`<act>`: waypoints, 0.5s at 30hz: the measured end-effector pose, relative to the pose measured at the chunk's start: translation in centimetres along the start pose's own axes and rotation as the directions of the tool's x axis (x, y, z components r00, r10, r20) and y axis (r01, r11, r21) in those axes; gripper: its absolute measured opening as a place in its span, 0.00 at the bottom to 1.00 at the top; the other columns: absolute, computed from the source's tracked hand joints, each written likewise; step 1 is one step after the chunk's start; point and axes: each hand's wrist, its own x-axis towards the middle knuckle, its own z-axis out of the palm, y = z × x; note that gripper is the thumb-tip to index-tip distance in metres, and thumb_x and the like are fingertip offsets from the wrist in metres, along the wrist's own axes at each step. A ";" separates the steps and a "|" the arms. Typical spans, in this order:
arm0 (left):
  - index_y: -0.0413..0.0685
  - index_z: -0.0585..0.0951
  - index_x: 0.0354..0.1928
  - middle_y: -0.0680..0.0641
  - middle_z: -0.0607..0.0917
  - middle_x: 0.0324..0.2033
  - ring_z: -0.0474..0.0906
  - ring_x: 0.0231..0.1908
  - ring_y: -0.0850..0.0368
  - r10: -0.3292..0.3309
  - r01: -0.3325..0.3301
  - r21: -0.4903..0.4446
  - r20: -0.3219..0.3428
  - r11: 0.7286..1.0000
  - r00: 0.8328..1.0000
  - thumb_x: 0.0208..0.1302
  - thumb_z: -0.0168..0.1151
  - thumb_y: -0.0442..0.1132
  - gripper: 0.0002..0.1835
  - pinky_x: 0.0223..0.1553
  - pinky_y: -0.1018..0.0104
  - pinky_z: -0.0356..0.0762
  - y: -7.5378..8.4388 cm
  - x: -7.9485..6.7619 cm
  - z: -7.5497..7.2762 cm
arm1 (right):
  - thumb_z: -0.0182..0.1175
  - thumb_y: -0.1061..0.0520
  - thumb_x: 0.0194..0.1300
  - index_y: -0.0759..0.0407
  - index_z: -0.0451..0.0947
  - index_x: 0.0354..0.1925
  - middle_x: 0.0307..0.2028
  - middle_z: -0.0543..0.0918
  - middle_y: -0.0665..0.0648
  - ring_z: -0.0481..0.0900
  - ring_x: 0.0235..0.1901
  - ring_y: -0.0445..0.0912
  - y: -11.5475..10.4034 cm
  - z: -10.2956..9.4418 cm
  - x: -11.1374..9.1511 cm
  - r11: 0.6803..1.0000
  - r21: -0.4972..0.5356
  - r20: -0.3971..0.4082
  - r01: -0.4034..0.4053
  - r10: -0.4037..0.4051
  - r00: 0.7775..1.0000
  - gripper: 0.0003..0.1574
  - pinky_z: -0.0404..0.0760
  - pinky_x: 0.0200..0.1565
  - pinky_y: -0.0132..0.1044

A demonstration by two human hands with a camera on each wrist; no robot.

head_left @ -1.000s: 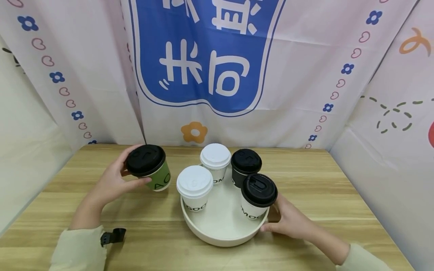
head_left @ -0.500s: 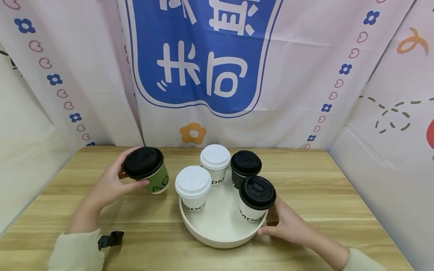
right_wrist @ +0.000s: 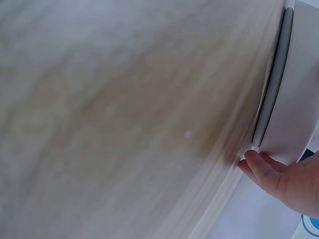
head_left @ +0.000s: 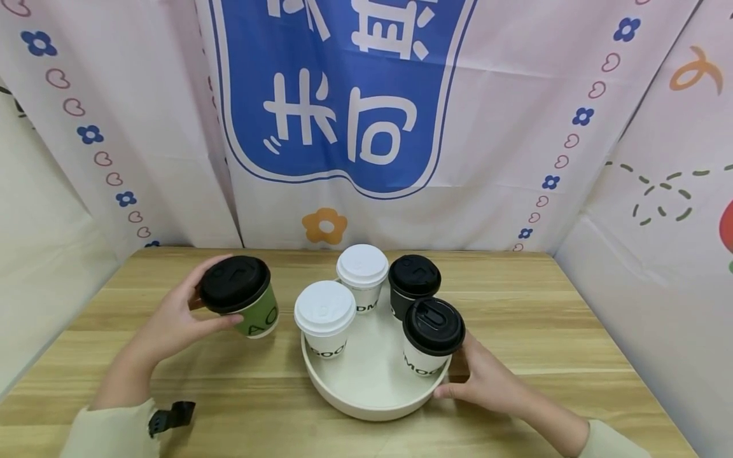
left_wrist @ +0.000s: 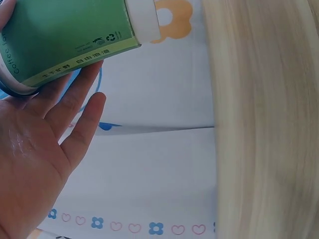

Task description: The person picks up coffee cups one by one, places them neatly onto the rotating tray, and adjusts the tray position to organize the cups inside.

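Note:
My left hand [head_left: 175, 318] grips a green paper coffee cup [head_left: 261, 313] with a black lid, left of the round cream tray [head_left: 375, 381]. In the left wrist view, the green cup's white base stands apart from the tabletop. My right hand [head_left: 487, 375] touches the tray's right side, thumb at its outer wall, and some fingers are hidden behind a white cup with a black lid [head_left: 433, 326]. The right wrist view has the fingertips [right_wrist: 253, 162] against the tray's edge. Also standing upright on the tray are two white-lidded cups [head_left: 324, 318] and a dark, black-lidded cup [head_left: 413, 286].
The wooden table [head_left: 240, 401] meets a printed white curtain [head_left: 504, 127] along its back edge. Pale fabric walls flank both sides. A black strap [head_left: 172, 418] sticks out from the left sleeve [head_left: 111, 432].
My left hand has moved left and a little nearer the front edge with the green cup. The right hand stays at the tray, and the head view has shifted slightly.

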 end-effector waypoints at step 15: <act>0.52 0.63 0.74 0.64 0.75 0.62 0.74 0.57 0.75 0.133 -0.130 -0.055 0.043 0.990 0.990 0.41 0.81 0.27 0.56 0.52 0.85 0.72 3.2 -1.5 0.1 | 0.77 0.34 0.43 0.51 0.50 0.76 0.73 0.65 0.60 0.63 0.72 0.55 0.4 0.1 0.0 1.000 0.016 0.004 0.008 -0.008 1.000 0.72 0.60 0.70 0.58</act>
